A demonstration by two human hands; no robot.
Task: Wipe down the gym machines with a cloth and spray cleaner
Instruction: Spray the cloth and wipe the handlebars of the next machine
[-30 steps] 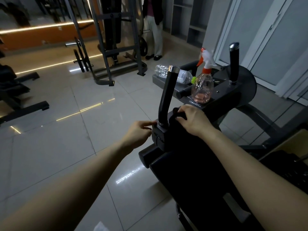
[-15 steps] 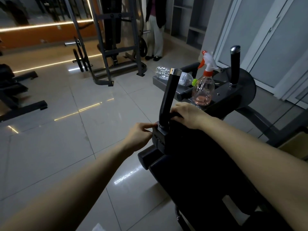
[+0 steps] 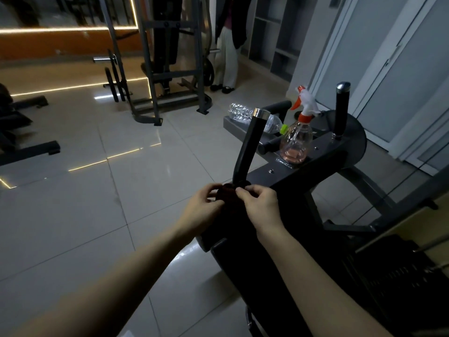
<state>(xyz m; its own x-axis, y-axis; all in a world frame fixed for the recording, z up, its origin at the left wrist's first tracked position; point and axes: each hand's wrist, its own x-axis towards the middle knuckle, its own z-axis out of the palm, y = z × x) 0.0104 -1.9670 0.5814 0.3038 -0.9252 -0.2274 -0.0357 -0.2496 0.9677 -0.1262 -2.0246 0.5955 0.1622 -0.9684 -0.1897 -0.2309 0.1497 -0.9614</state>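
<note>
Dark cloth [image 3: 228, 196] sits bunched at the foot of the near handle [image 3: 250, 147], right where that black, chrome-capped post meets the gym machine [image 3: 323, 166]. Both hands are on it. The left hand [image 3: 202, 204] comes in from the left with its fingers curled and pinches the cloth's left edge between thumb and fingertips. The right hand [image 3: 260, 205] does the same from the other side, thumb and forefinger nipped on the fabric just beside the post. The 2 hands nearly meet over the bundle. In this dim light the cloth looks dark red, but that is hard to be sure of.

Further along the machine's flat dark top stands the spray bottle [image 3: 297, 139], upright, clear-bodied with a little pink liquid at the bottom and a white and orange trigger head. It is well apart from the hands. Behind it rises the far handle [image 3: 341, 110], the second of the 2 upright posts. A clear plastic water bottle [image 3: 243, 114] with a green cap lies on its side on a grey ledge beyond the near handle.

Pale glossy floor tiles [image 3: 109, 190] spread to the left. A grey steel rack [image 3: 167, 59] stands at the back, and a person [image 3: 227, 57] in light trousers stands beside it.
</note>
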